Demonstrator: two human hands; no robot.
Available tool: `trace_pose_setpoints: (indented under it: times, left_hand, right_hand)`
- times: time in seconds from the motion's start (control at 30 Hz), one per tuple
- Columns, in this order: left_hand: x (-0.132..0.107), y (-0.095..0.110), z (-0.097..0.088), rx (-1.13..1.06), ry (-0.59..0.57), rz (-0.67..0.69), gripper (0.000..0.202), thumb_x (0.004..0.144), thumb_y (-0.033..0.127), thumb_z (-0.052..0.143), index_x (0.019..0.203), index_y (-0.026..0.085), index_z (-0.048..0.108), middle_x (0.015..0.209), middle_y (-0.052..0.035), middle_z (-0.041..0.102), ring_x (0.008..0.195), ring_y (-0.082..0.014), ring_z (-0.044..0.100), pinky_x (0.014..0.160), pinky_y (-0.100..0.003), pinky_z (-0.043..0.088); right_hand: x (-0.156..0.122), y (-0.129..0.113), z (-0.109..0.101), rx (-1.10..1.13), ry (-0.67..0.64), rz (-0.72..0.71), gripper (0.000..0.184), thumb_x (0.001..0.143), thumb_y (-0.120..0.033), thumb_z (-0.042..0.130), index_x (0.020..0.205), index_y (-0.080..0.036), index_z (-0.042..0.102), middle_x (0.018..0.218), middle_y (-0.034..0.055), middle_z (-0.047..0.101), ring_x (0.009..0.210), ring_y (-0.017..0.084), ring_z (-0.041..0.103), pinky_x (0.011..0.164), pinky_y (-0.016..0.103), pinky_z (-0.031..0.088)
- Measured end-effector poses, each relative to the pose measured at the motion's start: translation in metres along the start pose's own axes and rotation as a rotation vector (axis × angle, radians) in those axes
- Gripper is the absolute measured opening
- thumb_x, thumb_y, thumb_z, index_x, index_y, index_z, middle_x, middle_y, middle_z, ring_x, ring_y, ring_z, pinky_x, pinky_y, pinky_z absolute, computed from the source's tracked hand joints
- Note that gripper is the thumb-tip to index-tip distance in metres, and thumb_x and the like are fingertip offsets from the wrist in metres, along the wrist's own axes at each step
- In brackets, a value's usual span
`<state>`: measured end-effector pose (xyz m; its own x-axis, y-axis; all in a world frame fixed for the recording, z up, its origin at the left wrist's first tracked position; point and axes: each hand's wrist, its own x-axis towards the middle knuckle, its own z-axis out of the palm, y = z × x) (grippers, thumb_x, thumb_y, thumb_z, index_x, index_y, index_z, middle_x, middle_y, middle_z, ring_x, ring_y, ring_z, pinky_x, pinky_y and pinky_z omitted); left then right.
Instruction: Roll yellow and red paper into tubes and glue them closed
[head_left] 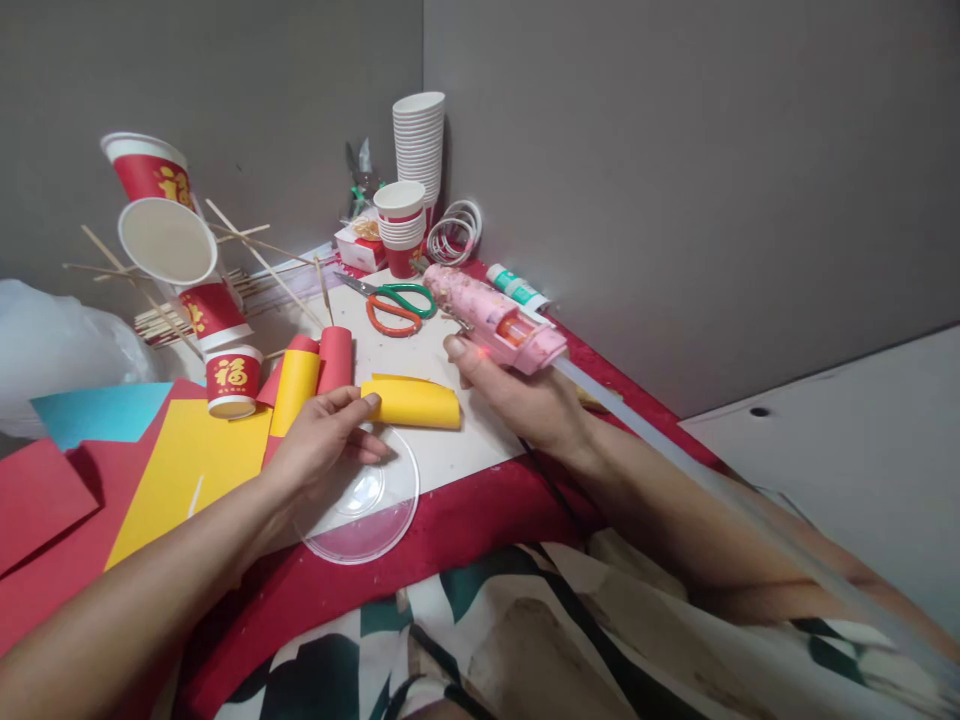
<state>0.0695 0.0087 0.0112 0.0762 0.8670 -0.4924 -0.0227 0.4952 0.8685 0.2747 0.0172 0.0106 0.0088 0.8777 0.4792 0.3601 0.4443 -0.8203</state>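
Left hand [324, 425] pinches the yellow roll [418, 404] mid-frame, right hand [519, 400] wraps the glue gun [491, 315] just right of it; I'd glue thinly under the loose edge, press evenly, tip clear of the scissors [397, 310], upper centre.

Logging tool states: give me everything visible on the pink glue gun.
The glue gun has a pink, plastic-looking body, stained and crusted toward its nozzle end. A side opening shows orange inside, and a red light glows near the grip. A long, translucent whitish stick runs from its rear toward the lower right, passing in front of the right forearm in view. The right hand grips it, hiding most of the handle. It slants, nozzle pointing away and leftward.
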Motion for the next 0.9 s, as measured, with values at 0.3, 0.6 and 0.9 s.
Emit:
trace_pose_setpoints:
  times: [0.3, 0.6, 0.9]
  left_hand:
    - [-0.002, 0.0, -0.006, -0.058, -0.022, 0.258, 0.017, 0.088, 0.027, 0.07, 0.098, 0.013, 0.072, 0.08, -0.0075, 0.077, 0.073, -0.0151, 0.075, 0.067, -0.021, 0.061]
    - [-0.013, -0.019, -0.012, -0.002, 0.075, 0.538, 0.019, 0.085, 0.037, 0.076, 0.094, 0.02, 0.08, 0.087, -0.0033, 0.078, 0.079, -0.0122, 0.071, 0.079, -0.022, 0.057]
    - [-0.005, -0.03, -0.011, -0.161, -0.024, 0.448, 0.013, 0.085, 0.032, 0.075, 0.089, 0.021, 0.081, 0.086, -0.0026, 0.076, 0.081, -0.0116, 0.067, 0.079, -0.021, 0.053]
  right_hand:
    - [-0.005, -0.008, -0.005, 0.105, -0.06, 0.113, 0.036, 0.088, -0.05, 0.063, 0.066, -0.023, 0.052, 0.067, 0.0016, 0.058, 0.074, 0.02, 0.063, 0.074, 0.036, 0.056]
    - [-0.014, -0.009, -0.005, 0.182, -0.324, 0.028, 0.023, 0.09, -0.038, 0.065, 0.107, -0.024, 0.072, 0.099, 0.006, 0.075, 0.095, 0.024, 0.072, 0.084, 0.037, 0.06]
    - [-0.021, 0.001, 0.01, 0.022, -0.545, 0.001, 0.022, 0.09, -0.034, 0.064, 0.105, -0.02, 0.072, 0.097, 0.0065, 0.075, 0.089, 0.021, 0.071, 0.078, 0.031, 0.057]
